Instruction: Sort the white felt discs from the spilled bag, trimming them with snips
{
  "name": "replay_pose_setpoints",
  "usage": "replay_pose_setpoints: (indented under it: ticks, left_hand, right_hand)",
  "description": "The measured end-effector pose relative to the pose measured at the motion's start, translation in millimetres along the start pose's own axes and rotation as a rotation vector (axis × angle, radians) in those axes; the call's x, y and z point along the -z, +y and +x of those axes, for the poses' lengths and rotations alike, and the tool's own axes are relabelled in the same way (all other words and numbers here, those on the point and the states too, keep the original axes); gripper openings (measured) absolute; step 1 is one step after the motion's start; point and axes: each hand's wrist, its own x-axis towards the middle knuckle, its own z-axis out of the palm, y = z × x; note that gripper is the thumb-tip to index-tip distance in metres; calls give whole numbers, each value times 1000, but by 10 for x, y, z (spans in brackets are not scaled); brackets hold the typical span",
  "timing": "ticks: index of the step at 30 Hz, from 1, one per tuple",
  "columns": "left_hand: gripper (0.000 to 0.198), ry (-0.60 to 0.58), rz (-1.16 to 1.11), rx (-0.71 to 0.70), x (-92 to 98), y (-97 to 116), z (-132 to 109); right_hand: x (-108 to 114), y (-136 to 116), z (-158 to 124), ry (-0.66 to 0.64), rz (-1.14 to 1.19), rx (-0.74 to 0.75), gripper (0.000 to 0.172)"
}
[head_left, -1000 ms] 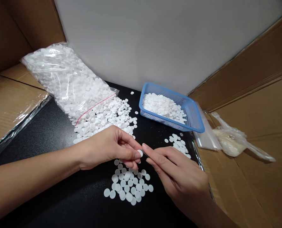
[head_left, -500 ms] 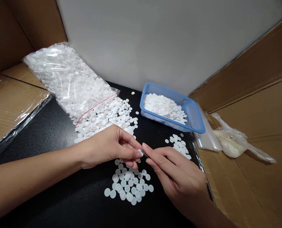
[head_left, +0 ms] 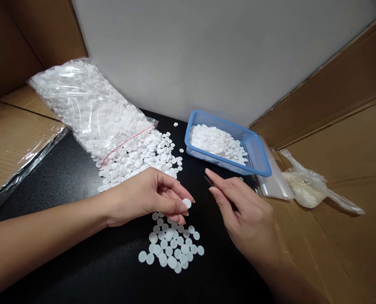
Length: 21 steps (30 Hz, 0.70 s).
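Between the thumb and fingers of my left hand (head_left: 153,196) is a small round white disc (head_left: 186,203), its face turned up. My right hand (head_left: 243,215), apart from the disc and to its right, pinches a thin dark blade-like tool (head_left: 208,181); most of it is hidden by the fingers. Below my left hand a loose group of white discs (head_left: 172,249) lies flat on the black tabletop (head_left: 112,261). A larger heap of white discs (head_left: 143,154) spills from a clear zip bag (head_left: 89,109) behind my left hand.
A blue plastic basket (head_left: 260,166) partly filled with white discs stands at the back, against the grey wall (head_left: 207,55). To its right lie flat clear plastic bags (head_left: 275,185) and a knotted bag of pale material (head_left: 306,190) on cardboard (head_left: 327,249).
My right hand has drawn back to the right and slightly up, taking the dark tool away from the disc. My left hand still holds the disc in nearly the same place.
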Motion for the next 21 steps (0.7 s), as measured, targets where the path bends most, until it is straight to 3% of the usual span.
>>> replay_pose_setpoints:
  ticks: [5,10,18,21]
  left_hand:
    - [14,21,20,3,-39,-39,36]
    - [11,-10,89,-19,-116,-118,77]
    - [15,37,-33,-14,-167,-162,79]
    - [17,48,-52,-4,-168,-151,80]
  right_hand:
    - [-56,-101,-8,-145,400,-321,19]
    - [-179,-214,-43,-319,595,-468,33]
    - [-241,-93,-1,-211,751,-533,38]
    - [-249,118,72,-102,606,-512,32]
